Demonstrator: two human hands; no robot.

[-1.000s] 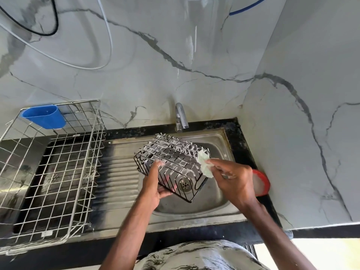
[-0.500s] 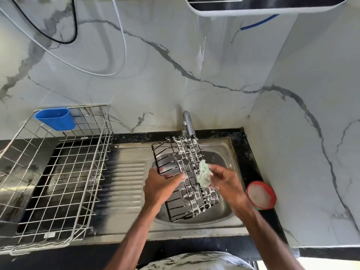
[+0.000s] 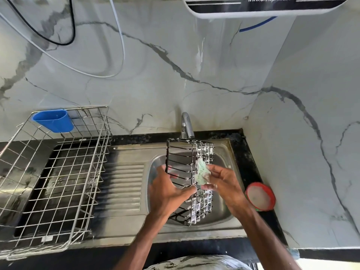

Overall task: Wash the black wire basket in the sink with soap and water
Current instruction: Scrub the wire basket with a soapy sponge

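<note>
Steel sink: my left hand grips the black wire basket, long axis twelve-to-six; my right hand, at its three o'clock, pinches a soapy green scrub pad.

We hold the wire basket upright over the sink, left grip on its left side, right grip pressing the scrub pad to its right. The tap stands behind it. The dish rack sits far left, with a cup on its far rim. The tub rests on the worktop to the right.
</note>
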